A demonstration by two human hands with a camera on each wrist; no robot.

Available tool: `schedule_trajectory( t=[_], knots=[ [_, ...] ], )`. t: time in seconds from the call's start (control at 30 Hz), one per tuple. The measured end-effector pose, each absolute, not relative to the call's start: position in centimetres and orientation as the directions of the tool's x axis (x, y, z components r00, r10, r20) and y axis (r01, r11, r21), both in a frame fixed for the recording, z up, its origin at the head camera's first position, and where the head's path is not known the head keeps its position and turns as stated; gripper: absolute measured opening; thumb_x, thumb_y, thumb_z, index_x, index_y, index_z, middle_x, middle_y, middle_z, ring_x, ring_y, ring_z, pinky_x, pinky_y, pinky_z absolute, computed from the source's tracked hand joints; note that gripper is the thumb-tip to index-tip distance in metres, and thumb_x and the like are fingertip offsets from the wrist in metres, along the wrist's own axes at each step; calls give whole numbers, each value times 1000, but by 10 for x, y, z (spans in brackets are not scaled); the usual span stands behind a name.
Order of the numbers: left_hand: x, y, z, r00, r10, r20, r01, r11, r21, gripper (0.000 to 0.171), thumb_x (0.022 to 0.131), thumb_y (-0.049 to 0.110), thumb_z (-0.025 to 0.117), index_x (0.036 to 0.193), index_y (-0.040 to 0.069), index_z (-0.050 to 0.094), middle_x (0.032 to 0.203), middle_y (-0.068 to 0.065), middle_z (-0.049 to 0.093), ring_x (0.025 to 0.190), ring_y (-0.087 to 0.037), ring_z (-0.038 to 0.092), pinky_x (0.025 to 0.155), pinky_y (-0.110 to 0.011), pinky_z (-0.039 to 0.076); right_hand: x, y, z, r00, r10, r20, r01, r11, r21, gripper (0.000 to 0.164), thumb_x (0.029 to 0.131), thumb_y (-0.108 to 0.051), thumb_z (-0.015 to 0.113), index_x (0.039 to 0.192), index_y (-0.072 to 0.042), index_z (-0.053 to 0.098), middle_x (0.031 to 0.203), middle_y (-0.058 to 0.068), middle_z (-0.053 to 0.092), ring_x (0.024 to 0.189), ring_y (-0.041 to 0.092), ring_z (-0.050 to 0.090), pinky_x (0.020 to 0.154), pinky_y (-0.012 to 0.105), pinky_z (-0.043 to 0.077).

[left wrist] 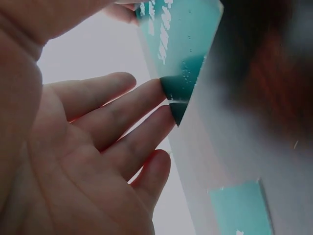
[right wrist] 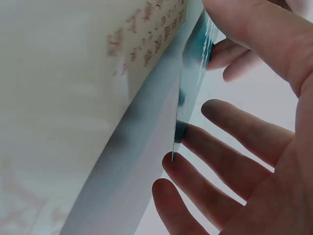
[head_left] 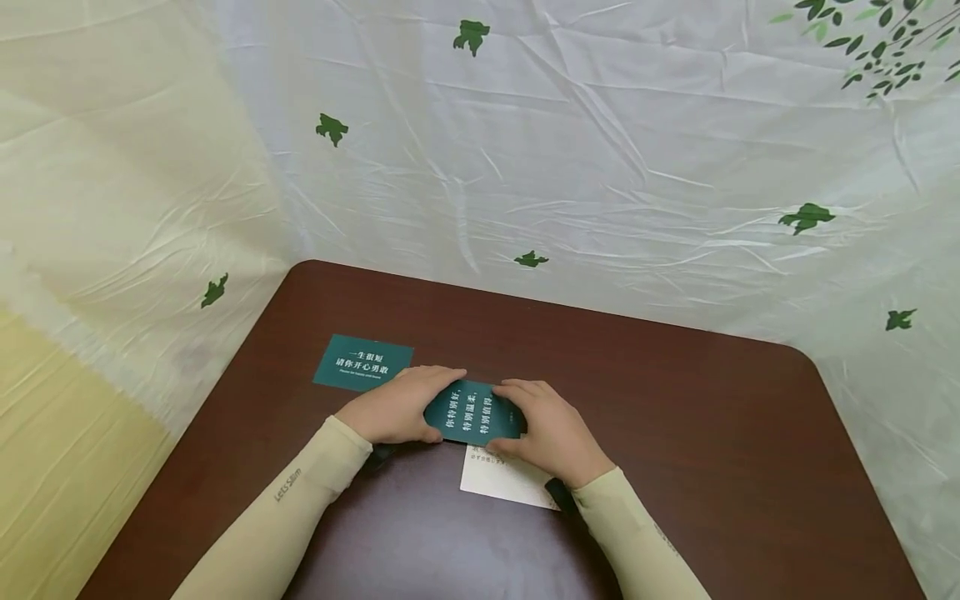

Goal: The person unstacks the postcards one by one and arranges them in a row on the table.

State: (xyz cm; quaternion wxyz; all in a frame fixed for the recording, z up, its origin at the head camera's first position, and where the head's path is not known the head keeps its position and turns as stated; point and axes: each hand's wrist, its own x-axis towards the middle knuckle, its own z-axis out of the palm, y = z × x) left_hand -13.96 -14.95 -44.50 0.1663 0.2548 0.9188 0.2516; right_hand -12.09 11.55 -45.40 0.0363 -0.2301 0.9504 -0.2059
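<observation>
A dark green card (head_left: 474, 412) with white printed characters is held between both hands, above the table. My left hand (head_left: 401, 407) grips its left end, thumb at the near edge and fingers at the far edge. At the right end my right hand (head_left: 553, 429) holds it the same way. In the left wrist view, fingertips (left wrist: 164, 93) meet the corner of the green card (left wrist: 183, 39). The right wrist view has the card (right wrist: 193, 68) almost edge-on, with fingertips (right wrist: 172, 161) along its end. A cream card (head_left: 506, 482) with small print lies partly hidden beneath.
Another green card (head_left: 363, 362) with white text lies flat on the table, beyond the left hand, which overlaps its near corner in the head view. The dark brown table (head_left: 675, 417) has rounded far corners. A white cloth (head_left: 600, 167) with green leaf prints hangs behind it.
</observation>
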Motion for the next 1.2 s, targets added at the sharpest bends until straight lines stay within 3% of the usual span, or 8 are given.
schedule_trajectory(
  t=[0.47,1.2],
  knots=[
    [-169,-180,-444,-857,443,-265,235,792,563,97,89,19,90,170,17,37,173,-7,42,156,-31,45,124,-51,46,-157,76,-460,-887,-458,-65,-395,823,-408,77,84,-46,93,150,-17,65,157,4,61,147,28,54,114,47,55],
    [-183,-184,-456,-852,449,-270,236,790,566,89,93,20,87,169,18,39,177,-15,34,163,-37,34,126,-55,42,-171,70,-464,-898,-433,-77,-376,848,-373,79,85,-45,92,152,-14,63,157,6,62,145,28,55,114,45,55]
  ],
)
